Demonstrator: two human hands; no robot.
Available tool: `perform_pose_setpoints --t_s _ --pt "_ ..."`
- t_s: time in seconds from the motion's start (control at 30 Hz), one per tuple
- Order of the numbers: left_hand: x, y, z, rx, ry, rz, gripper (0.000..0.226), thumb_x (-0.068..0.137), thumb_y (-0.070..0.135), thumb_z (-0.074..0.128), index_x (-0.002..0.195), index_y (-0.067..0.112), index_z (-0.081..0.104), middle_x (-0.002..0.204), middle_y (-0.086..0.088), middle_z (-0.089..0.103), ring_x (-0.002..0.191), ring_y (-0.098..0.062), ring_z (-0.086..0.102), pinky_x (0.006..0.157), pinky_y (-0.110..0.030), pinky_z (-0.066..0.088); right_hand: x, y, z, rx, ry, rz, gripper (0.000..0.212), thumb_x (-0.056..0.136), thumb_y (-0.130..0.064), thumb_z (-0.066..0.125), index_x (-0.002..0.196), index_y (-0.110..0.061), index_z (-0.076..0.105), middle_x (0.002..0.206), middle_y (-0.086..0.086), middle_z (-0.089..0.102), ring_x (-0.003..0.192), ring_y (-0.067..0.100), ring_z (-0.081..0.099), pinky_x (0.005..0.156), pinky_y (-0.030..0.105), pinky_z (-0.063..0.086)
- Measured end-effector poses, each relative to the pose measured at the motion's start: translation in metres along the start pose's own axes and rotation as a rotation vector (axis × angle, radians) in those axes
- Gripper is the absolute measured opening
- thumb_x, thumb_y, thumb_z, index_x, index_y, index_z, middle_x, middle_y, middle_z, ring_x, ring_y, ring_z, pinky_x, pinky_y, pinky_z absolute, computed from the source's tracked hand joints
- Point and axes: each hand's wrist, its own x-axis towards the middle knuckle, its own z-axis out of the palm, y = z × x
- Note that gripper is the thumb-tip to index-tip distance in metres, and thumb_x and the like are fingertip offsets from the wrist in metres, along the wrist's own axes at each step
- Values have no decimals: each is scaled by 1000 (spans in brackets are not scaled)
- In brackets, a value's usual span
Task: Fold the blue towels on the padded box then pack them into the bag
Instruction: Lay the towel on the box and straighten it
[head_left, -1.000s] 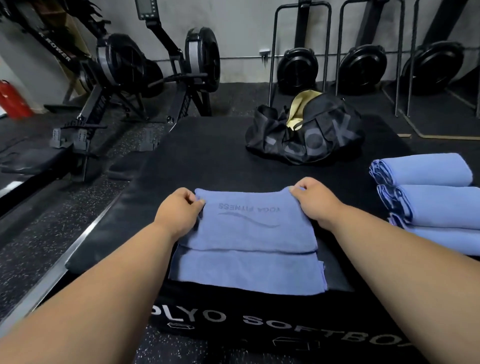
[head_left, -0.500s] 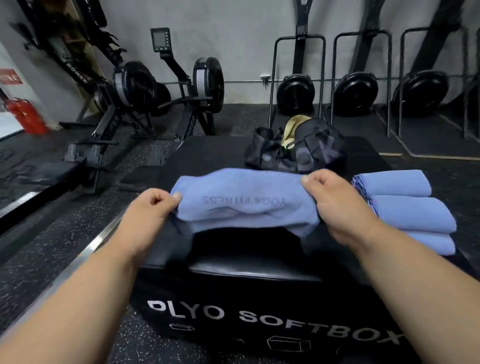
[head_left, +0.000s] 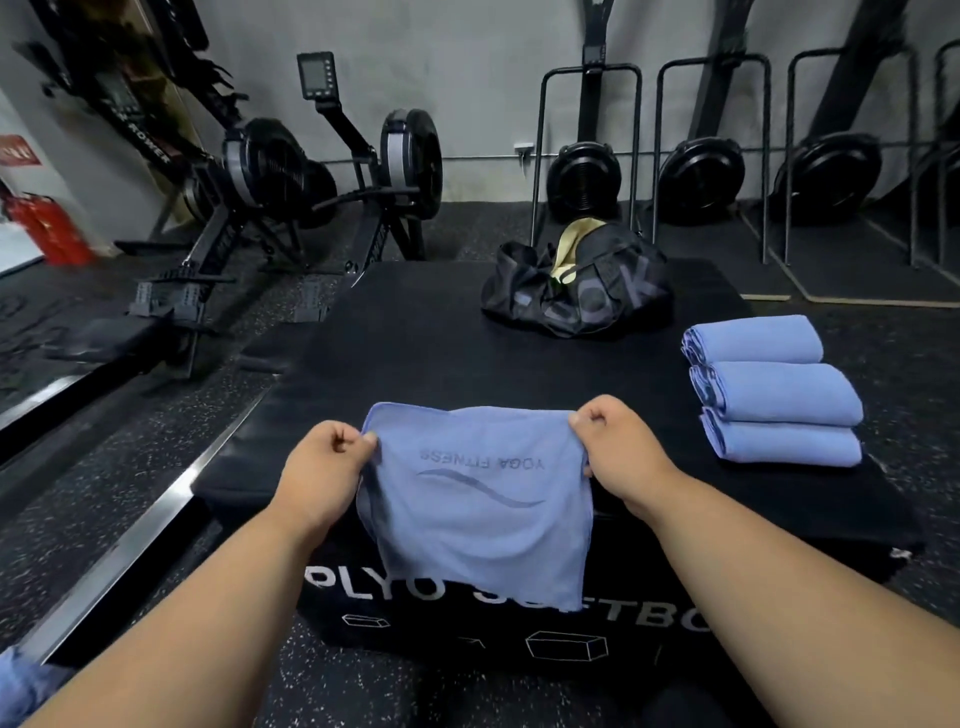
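Observation:
A blue towel (head_left: 480, 512) with "YOGA FITNESS" printed on it hangs in the air over the near edge of the black padded box (head_left: 415, 358). My left hand (head_left: 324, 467) pinches its upper left corner. My right hand (head_left: 618, 457) pinches the upper right corner. The towel's lower part drapes down over the box's front lettering. Three folded blue towels (head_left: 774, 395) lie in a row on the box at the right. A black bag (head_left: 579, 291) with a yellow lining stands open at the far side of the box.
Rowing machines (head_left: 270, 182) stand on the floor to the left and along the back wall. A red fire extinguisher (head_left: 49, 228) leans at the far left. A metal strip (head_left: 135, 525) runs along the floor left of the box.
The towel lay folded on the box a second ago. Both hands lifted it by its far corners and it has dropped open, hanging in front of the box.

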Motion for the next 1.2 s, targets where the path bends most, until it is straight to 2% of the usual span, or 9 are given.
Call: perform_pose_setpoints --t_s 0.1,0.27,0.43,0.53,0.67,0.77,0.83,1.03,1.2 --pt "23 -2 19 13 12 -41 26 99 36 64 84 15 57 77 -2 64 73 -23 59 74 -42 51 27 12 14 -63 7 26 19 100 -33 59 89 -18 60 82 -4 63 75 16 56 66 33 46" --pt "57 -5 38 24 52 -93 24 105 34 53 91 14 51 81 -2 57 73 -21 51 64 -37 41 53 28 19 -126 99 -30 20 102 -38 56 88 -25 57 89 -7 67 84 15 62 76 37 50" --pt "80 -3 45 188 40 -86 23 105 34 47 98 12 51 91 -2 64 77 -19 56 62 -35 40 75 28 23 -241 103 -55 21 102 -41 56 88 -25 55 84 -7 66 78 15 61 67 36 48" --pt "90 -2 51 360 -6 -77 21 104 38 48 102 17 50 94 0 68 82 -20 62 66 -36 44 85 30 27 -379 68 -58 21 100 -42 56 85 -27 55 78 -6 65 74 18 60 61 36 45" --pt "94 -3 54 464 -88 -41 31 99 56 54 115 29 50 104 17 63 95 -15 59 79 -34 43 88 30 30 -549 10 -81 22 95 -54 59 91 -33 59 85 -13 64 81 11 60 65 34 44" --pt "102 -6 50 427 -134 -79 34 90 64 60 96 32 65 87 15 72 87 -14 68 76 -36 52 90 32 25 -570 -37 -86 21 92 -54 64 97 -34 61 97 -15 65 90 13 61 70 34 44" --pt "107 -4 47 376 -168 -130 41 85 63 66 85 22 68 75 6 74 76 -21 70 73 -38 56 90 34 21 -563 -31 -97 22 92 -52 67 103 -35 61 103 -17 61 94 13 60 74 33 44" --pt "101 21 54 528 -305 -125 36 89 48 74 78 16 61 75 0 68 70 -21 60 65 -32 47 88 32 21 -597 -51 -76 20 95 -48 68 93 -30 60 104 -8 53 83 15 59 70 34 43" --pt "80 32 49 429 -247 -12 22 85 29 76 79 16 59 67 5 60 64 -17 53 57 -31 40 78 28 7 -409 -64 -191 18 93 -38 69 84 -31 56 97 -9 55 79 11 58 68 33 46"
